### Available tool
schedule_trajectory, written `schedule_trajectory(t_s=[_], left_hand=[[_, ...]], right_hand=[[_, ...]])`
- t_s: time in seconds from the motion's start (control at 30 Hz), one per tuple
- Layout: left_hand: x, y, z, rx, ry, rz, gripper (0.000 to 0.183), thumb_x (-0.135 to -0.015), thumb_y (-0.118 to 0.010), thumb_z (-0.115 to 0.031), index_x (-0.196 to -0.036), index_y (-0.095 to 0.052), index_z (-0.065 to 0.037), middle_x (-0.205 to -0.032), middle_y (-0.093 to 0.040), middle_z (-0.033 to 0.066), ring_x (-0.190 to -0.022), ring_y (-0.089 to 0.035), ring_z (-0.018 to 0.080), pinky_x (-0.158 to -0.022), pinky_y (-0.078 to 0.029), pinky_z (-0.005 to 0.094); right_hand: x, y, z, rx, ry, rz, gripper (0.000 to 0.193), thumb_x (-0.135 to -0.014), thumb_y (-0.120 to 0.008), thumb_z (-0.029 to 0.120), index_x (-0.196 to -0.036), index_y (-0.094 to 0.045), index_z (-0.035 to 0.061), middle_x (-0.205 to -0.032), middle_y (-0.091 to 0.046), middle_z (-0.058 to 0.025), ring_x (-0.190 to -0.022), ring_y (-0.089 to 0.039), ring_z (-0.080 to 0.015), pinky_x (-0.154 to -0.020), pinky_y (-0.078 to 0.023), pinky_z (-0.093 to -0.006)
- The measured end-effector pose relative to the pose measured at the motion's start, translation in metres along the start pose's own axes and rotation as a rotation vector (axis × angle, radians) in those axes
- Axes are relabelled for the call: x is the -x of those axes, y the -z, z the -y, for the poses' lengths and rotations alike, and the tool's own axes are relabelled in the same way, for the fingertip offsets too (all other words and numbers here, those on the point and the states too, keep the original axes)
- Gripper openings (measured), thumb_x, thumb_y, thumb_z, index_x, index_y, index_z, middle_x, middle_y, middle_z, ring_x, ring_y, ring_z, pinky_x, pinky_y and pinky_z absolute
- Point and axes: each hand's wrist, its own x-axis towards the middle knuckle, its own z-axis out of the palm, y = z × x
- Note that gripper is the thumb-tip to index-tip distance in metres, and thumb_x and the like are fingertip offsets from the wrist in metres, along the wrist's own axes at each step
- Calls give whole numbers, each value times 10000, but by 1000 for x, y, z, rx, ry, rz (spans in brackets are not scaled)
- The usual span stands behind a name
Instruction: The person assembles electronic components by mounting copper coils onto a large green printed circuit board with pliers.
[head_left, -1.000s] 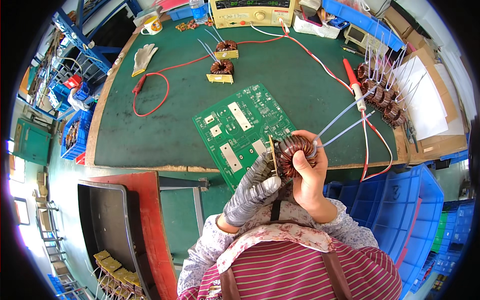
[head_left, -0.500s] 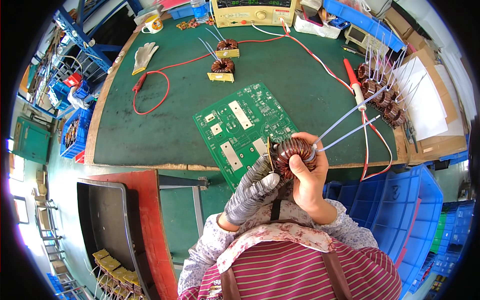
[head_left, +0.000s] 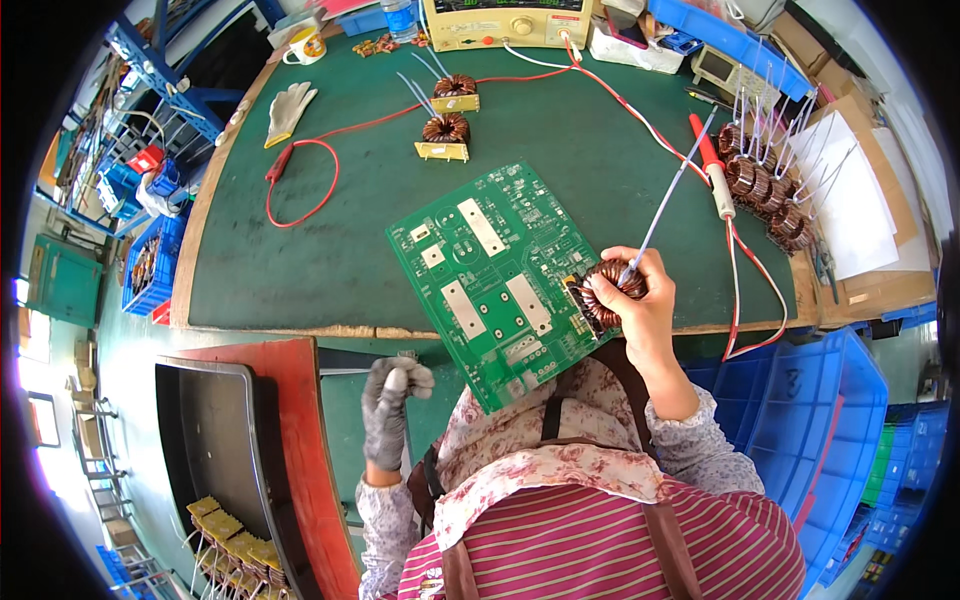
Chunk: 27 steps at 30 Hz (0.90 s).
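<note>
My right hand point(head_left: 648, 305) grips a copper-wound toroidal coil point(head_left: 606, 310) with pale blue sleeved leads rising from it. That coil is at the lower right edge of a green circuit board point(head_left: 470, 268), its base turned toward the board; whether it is seated there I cannot tell. The board overhangs the front edge of the bench. Off to the board's lower left, apart from it, my left hand point(head_left: 393, 408) wears a grey glove. Its fingers are curled in, and nothing shows between them.
On the green bench mat point(head_left: 370, 190) stand two coils on yellow bases point(head_left: 443, 135). A red test lead point(head_left: 330, 190), red probe point(head_left: 704, 145) and power supply point(head_left: 510, 25) lie beyond. Several coils point(head_left: 765, 195) line the right. A black tray point(head_left: 205, 430) holds more; blue bins point(head_left: 800, 410) stand right.
My left hand has let go of the coil and moved down and left. The right hand has turned the coil and brought it against the board's edge area.
</note>
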Motion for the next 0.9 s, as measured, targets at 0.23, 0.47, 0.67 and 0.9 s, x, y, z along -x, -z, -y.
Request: schedule_trajectory(t_s=[0.23,0.47,0.67,0.9], left_hand=[[-18,-46,18,230,282,18,323,-854,-577,-291,-1019,-557,-14,-806,-592,16,-645,-541,73,-552,-443,206],[-21,-67,5,32,245,220,287,-861,-548,-150,-1111,-552,-8,-1000,-610,32,-860,-536,83,-748,-436,238],[-13,-89,-26,-57,181,262,328,-876,-514,-111,-1186,-494,-3,-1073,-581,46,-952,-501,100,-828,-410,260],[-7,-95,-34,-104,169,317,346,-886,-484,-91,-1221,-452,-10,-1095,-555,34,-970,-485,96,-843,-402,257]], right_hand=[[19,-14,-14,-341,-322,91,197,-790,-619,29,-975,-552,17,-793,-604,-63,-720,-608,-137,-628,-500,-243],[12,-21,-8,-488,-313,80,204,-788,-641,58,-972,-560,21,-825,-587,-42,-727,-580,-109,-658,-474,-227],[7,-11,3,-589,-303,100,223,-822,-587,70,-1020,-533,-16,-829,-592,-61,-720,-586,-124,-663,-484,-241],[12,-10,12,-647,-248,75,267,-819,-586,84,-1048,-519,-34,-857,-583,-63,-725,-585,-120,-675,-481,-237]])
